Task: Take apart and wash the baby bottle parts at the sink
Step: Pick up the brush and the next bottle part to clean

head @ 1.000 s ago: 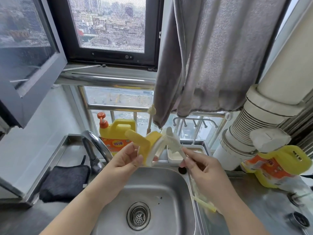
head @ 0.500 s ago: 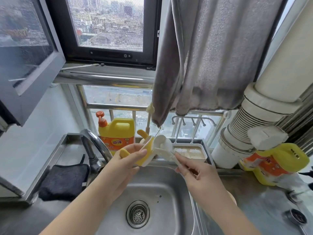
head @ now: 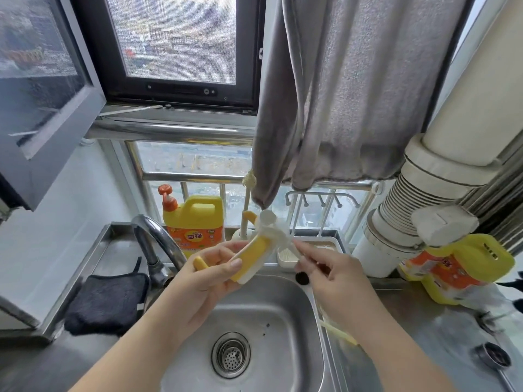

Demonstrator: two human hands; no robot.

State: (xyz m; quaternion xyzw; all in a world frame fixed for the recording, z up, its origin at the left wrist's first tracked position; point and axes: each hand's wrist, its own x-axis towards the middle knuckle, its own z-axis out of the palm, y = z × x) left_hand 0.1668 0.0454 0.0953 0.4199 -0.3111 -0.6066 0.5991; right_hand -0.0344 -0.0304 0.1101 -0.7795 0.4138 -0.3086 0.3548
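A: Log entry, head view. Left hand (head: 208, 281) holds the yellow and white plastic baby-bottle collar with handles (head: 256, 257) over the stainless steel sink basin (head: 288, 312), thumb across its yellow band, fingers curled behind. That grip is closed on the part.

B: And the right hand (head: 329, 274)?

A: Its grip is narrow, pinching the thin stem of a small white brush (head: 278, 232) whose head sits at the collar's white upper end. I cannot tell whether the head is inside the opening or only against it.

B: Water running?

A: I see no stream from the curved chrome faucet (head: 158, 244), just left of the left hand.

B: Risks from here, in your judgement?

A: 3 noted. 1: the collar is held by 1 hand on a smooth, likely wet band; a hard push from the brush could twist it loose into the basin. 2: the stem is thin and may bend or slip in a 2-finger pinch. 3: the yellow detergent jug with orange pump (head: 195, 222) stands just behind the hands, and a wide swing could knock it.
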